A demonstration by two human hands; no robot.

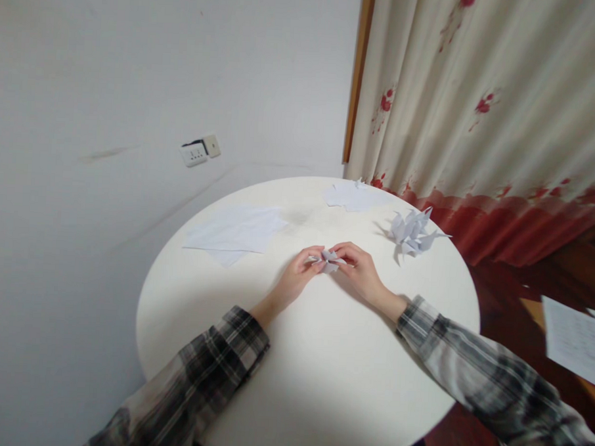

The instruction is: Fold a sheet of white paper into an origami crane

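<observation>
Between my two hands is a small piece of folded white paper (330, 262), with several flaps standing out from its middle. My left hand (298, 274) pinches its left side between thumb and fingers. On the other side my right hand (360, 270) pinches the right flap the same way. The paper is held just over the table, near its middle; whether it touches the surface I cannot tell. To the right of my right hand lies a pile of folded paper cranes (412, 233) with pointed tips.
The round white table (295, 381) stands against the wall. Loose white sheets (233, 230) lie at its left, and more paper (352, 196) at the back with a small folded piece on top. A flowered curtain (479, 126) hangs behind; written sheets (573, 337) are at the far right.
</observation>
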